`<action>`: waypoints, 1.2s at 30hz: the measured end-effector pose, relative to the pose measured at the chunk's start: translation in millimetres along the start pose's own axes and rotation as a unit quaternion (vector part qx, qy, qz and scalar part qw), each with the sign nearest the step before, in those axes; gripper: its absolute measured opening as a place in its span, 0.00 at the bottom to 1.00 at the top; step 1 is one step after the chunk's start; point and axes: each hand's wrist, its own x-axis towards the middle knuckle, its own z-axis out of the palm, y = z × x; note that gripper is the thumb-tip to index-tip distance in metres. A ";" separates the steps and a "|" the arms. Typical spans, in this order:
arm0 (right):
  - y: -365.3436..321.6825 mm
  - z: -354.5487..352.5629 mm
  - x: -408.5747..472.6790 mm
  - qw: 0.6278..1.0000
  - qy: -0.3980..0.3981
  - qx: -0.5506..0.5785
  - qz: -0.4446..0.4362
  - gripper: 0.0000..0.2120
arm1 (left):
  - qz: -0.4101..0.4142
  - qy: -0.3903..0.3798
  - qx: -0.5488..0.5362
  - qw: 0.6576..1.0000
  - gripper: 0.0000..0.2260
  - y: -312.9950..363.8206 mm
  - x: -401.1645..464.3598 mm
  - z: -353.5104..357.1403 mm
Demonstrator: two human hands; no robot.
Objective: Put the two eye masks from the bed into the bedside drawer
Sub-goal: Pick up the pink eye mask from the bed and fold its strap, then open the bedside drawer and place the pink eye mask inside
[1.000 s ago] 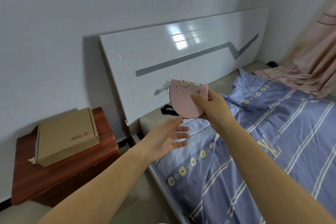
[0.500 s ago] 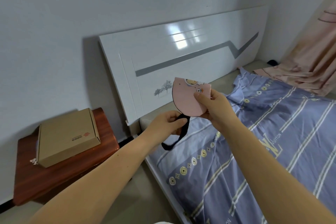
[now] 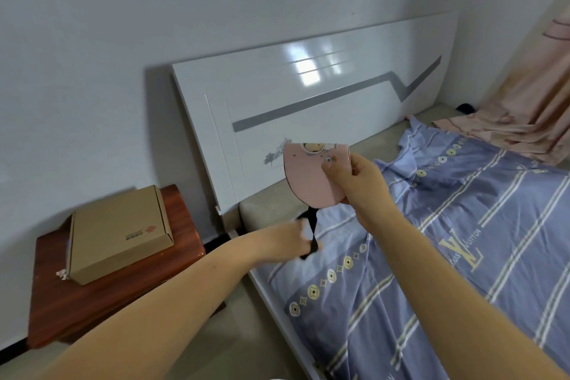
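Note:
My right hand (image 3: 361, 182) holds a folded pink eye mask (image 3: 308, 179) upright above the head end of the bed (image 3: 462, 256). The mask's black strap (image 3: 311, 231) hangs below it. My left hand (image 3: 296, 239), blurred by motion, is closed on that strap just left of the bed's edge. The brown wooden bedside table (image 3: 101, 296) stands at the lower left; its drawer front is not visible. I see only one mask.
A cardboard box (image 3: 117, 231) lies on top of the bedside table. The white glossy headboard (image 3: 308, 102) leans against the wall. A pink curtain (image 3: 524, 95) drapes onto the far right of the striped blue sheet.
My left hand reached in open, took hold of the black strap and has pulled it down and to the left. The right hand has kept the mask almost still.

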 end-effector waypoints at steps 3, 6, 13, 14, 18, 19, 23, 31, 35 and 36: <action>5.8 -0.5 -1.2 0.993 0.044 0.087 0.062 0.05 | 0.072 0.295 0.039 0.952 0.31 -0.7 2.8 -9.7; 5.3 -11.7 -3.0 0.974 -0.092 0.114 0.175 0.14 | 0.240 0.345 0.176 0.890 0.17 6.4 -6.3 -24.5; -14.6 -19.9 -7.6 0.937 -0.319 -0.129 0.064 0.06 | 0.439 0.268 0.218 0.829 0.12 13.4 -23.6 -20.8; -19.3 -12.7 -9.2 0.927 -0.341 -0.147 0.060 0.04 | 0.437 0.273 0.211 0.831 0.13 14.1 -23.6 -17.7; -14.7 8.1 -3.7 0.891 -0.378 -0.252 0.004 0.14 | 0.394 0.278 0.233 0.845 0.14 16.5 -31.3 -15.8; -15.9 13.4 -3.5 0.877 -0.387 -0.283 -0.023 0.15 | 0.397 0.276 0.243 0.841 0.12 14.2 -33.9 -17.5; -4.8 29.1 7.2 0.922 -0.333 -0.180 -0.074 0.14 | 0.413 0.274 0.295 0.817 0.11 -1.2 -50.0 -15.6; 52.1 64.6 30.4 0.892 -0.410 0.098 0.161 0.12 | 0.199 0.480 0.236 0.821 0.15 -74.1 -85.2 -21.7; 58.8 103.4 31.5 0.811 -0.507 0.160 0.242 0.15 | 0.149 0.467 0.171 0.855 0.16 -126.2 -107.7 -11.9; 61.7 117.5 28.3 0.810 -0.520 0.124 0.241 0.15 | 0.141 0.461 0.157 0.862 0.14 -142.0 -112.9 -10.4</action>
